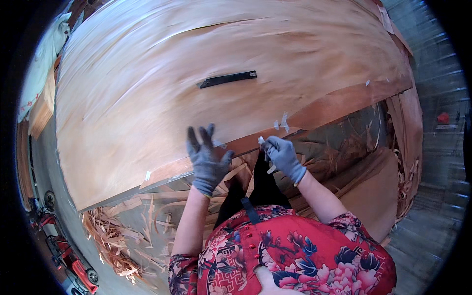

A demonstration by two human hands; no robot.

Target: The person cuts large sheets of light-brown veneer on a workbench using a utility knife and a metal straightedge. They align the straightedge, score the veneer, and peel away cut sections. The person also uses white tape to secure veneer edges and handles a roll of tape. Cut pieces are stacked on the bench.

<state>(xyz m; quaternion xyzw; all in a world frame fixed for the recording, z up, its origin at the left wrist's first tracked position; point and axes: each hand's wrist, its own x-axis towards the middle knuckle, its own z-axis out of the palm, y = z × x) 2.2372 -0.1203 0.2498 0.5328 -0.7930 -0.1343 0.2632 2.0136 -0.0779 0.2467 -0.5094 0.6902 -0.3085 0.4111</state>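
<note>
My left hand [207,162], in a grey knit glove, is spread at the near edge of a large pale wood veneer sheet [147,88]. Its fingers reach over a darker reddish veneer strip [246,143] along that edge. A small piece of whitish tape [220,144] lies beside those fingers. My right hand [283,156], gloved alike, is closed in a pinch just off the edge, with white tape [261,140] showing at its fingertips. More whitish tape pieces [284,122] stick across the seam to its right. Farther away on the sheet lies a black cutter knife [228,78].
Torn veneer scraps [115,241] litter the floor at the lower left and under the near edge. A wider reddish veneer piece [349,101] runs along the right side. A red wheeled machine or vehicle [81,275] stands at the far lower left.
</note>
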